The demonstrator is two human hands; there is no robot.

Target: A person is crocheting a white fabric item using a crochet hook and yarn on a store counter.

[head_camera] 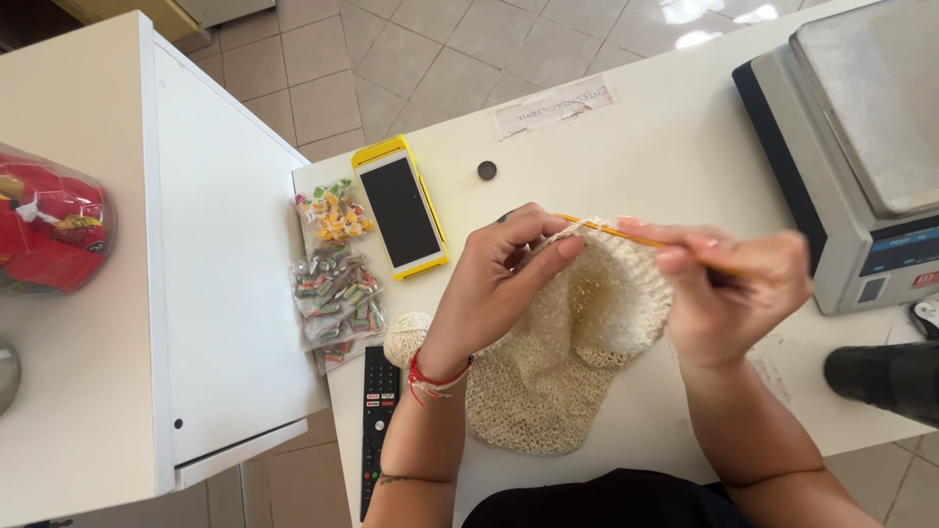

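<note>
Cream crocheted mesh lies at the worktop's near edge, its upper rim lifted between both hands. The left hand pinches that rim, grip closed on the yarn. At three o'clock from it, the right hand is closed around an orange crochet hook. A remote control lies at eight o'clock, candy packets at nine, a yellow-cased phone at eleven, and a weighing scale at two.

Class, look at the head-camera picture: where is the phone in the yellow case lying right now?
The phone in the yellow case lies screen-up on the white table, left of the person's left hand, just right of the candy bags and above the remote control.
</note>
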